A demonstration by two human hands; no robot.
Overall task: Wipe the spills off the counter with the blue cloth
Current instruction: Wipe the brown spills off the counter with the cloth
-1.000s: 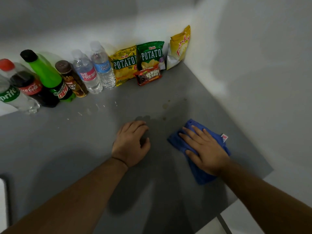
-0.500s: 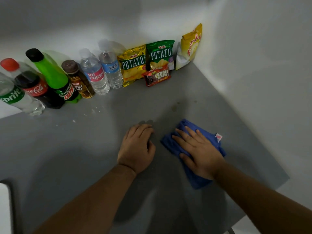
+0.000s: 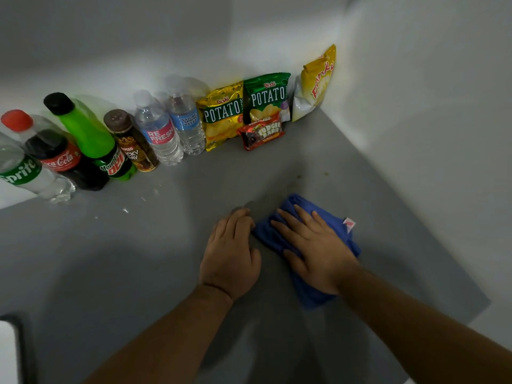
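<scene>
Two risks are judged from here. The small brownish spots point(image 3: 298, 176) lie beyond the blue cloth point(image 3: 302, 203), towards the corner, and are not yet covered; they could be missed if the strokes are kept short. The clear droplets point(image 3: 126, 210) lie well to the left of the cloth, near the bottles point(image 3: 155, 134); a long sweep towards them could knock a bottle over, since the row is stood close together. The cloth is bunched rather than spread, so liquid could be smeared instead of lifted; the snack packets point(image 3: 221, 115) beyond the cloth could also be nudged.

The cloth is laid on the grey worktop point(image 3: 110, 259) and is pressed flat under the right hand point(image 3: 318, 250); its fingers point(image 3: 291, 220) are held straight and slightly spread, palm down, nothing being gripped. The right forearm is brought in from the lower right, with the wrist kept low. The left hand point(image 3: 231, 259) is rested on the worktop just beside the cloth's left edge; its fingers are loosely bent and nothing is held, so a leftward stroke could be blocked by it.
</scene>
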